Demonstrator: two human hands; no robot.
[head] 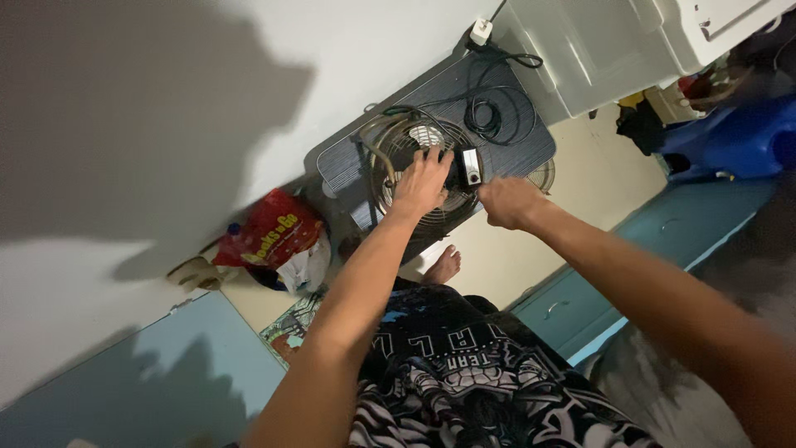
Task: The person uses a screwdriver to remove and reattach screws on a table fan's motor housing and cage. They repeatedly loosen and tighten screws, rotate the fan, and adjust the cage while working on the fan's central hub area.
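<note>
the left hand (pixel 423 181) lies spread over the wire fan guard (pixel 414 178), fingers wide and pressed flat on the round metal cage, palm covering its lower middle. the fan guard sits on a dark grey slatted board (pixel 510 141) a little above the centre of the view, and a pale hub shows through the wires at about 12 o'clock from the left hand. just at 3 o'clock of that hand, touching the guard, is a small black box with a silver face (pixel 469 166). the right hand (pixel 510 202) is closed into a fist just at 4 o'clock of the box; what it grips cannot be told, since the fingers curl away from view. a black cord (pixel 489 112) coils on the board at 1 o'clock from the guard and runs up to a white plug (pixel 481 31) on the wall. a second wire grille (pixel 543 174) peeks out past the board's edge at 3 o'clock. at 8 o'clock from the guard, a red plastic bag (pixel 274 232) rests on the floor beside a white bag. one bare foot (pixel 444 265) shows at 6 o'clock below the guard, above the person's dark patterned shorts (pixel 464 373). a white appliance (pixel 613 41) fills the 1 o'clock corner.
</note>
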